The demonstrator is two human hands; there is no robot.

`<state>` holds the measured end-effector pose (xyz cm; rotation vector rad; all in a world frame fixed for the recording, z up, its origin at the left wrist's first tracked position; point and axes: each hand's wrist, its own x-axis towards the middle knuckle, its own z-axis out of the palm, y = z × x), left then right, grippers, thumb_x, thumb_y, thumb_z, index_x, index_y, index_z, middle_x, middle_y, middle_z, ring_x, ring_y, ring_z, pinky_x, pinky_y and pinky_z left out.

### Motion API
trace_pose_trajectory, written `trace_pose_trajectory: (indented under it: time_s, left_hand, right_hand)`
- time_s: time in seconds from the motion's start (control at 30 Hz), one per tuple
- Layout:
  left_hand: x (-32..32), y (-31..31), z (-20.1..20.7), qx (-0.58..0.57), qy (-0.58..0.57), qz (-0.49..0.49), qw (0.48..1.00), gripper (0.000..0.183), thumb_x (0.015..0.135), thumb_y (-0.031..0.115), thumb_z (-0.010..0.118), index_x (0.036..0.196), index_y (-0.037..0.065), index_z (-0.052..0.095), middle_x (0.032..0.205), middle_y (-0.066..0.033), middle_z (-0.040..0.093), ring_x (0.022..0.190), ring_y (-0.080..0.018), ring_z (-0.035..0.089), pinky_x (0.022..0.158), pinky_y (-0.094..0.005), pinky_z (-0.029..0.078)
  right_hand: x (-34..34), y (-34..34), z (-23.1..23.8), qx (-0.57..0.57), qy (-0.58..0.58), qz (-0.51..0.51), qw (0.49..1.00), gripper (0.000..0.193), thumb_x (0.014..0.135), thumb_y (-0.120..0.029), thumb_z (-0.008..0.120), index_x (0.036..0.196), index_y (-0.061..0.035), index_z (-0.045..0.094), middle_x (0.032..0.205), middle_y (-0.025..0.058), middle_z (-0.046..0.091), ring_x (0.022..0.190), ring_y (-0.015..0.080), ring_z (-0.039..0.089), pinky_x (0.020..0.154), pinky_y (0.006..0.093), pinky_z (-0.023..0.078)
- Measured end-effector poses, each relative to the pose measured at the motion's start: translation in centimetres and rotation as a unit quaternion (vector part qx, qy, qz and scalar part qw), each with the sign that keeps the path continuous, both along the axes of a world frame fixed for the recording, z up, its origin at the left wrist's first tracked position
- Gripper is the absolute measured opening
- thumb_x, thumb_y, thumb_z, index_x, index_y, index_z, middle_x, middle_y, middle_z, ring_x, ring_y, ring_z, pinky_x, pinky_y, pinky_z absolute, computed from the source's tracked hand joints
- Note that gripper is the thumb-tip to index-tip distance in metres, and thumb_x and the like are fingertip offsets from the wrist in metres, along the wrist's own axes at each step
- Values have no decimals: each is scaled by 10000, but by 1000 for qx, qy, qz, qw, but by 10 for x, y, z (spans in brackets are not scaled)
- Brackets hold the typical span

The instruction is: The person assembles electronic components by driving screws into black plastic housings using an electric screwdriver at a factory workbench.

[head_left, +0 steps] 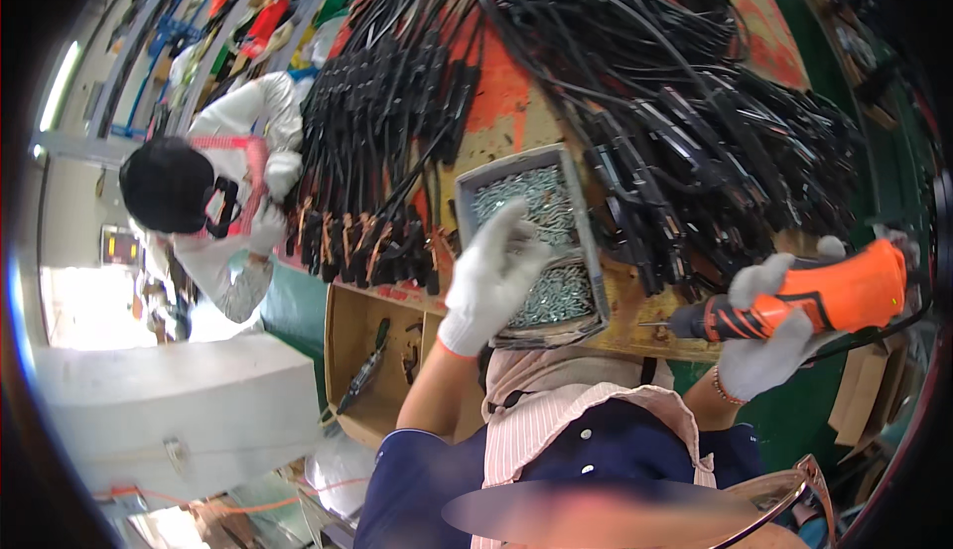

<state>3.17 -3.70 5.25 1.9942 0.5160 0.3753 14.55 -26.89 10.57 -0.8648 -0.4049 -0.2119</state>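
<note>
My left hand [496, 276], in a white glove, is over a grey box [464, 197] of small silvery screws [551, 296]. Its fingers are bent and drawn together; whatever they may hold is too small to make out. On the right, my gloved right hand [769, 336] grips an orange and black power screwdriver [819, 291]. The tool lies nearly level, its thin bit pointing left towards the box. A divider splits the screws into a far and a near part.
Black cables with connectors [387, 92] cover the table's left side; more black cables [685, 132] heap up on the right. At the left a co-worker [223, 187] stands by the cable ends. Below the table edge, a wooden drawer [347, 321] holds a hand tool [367, 365].
</note>
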Motion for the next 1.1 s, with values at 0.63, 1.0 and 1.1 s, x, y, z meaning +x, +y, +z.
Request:
trace_pose_trajectory:
  time_s: [0.63, 1.0, 1.1]
  left_hand:
    - [-98, 163, 9, 408, 146, 163, 887, 286, 831, 381, 697, 938, 117, 722, 818, -114, 631, 746, -303, 635, 672, -404, 507]
    - [-55, 132, 81, 232, -9, 81, 969, 174, 713, 166, 794, 800, 42, 708, 671, -71, 584, 576, -200, 572, 546, -302, 452]
    - [-46, 118, 80, 280, -80, 82, 953, 169, 684, 78, 814, 787, 31, 689, 636, -43, 546, 556, -158, 520, 517, -294, 403]
  right_hand:
    - [15, 167, -91, -580, -78, 122, 801, 749, 860, -265, 699, 1452, -38, 299, 1351, 261, 425, 1180, 378, 515, 956, 398, 465]
    - [75, 286, -29, -512, 66, 199, 833, 809, 869, -354, 658, 1485, -34, 243, 1409, 218, 424, 1269, 277, 472, 980, 358, 444]
    - [111, 340, -59, -549, 217, 193, 784, 708, 867, -410, 640, 1362, 36, 401, 1183, 214, 618, 1042, 270, 634, 823, 387, 515]
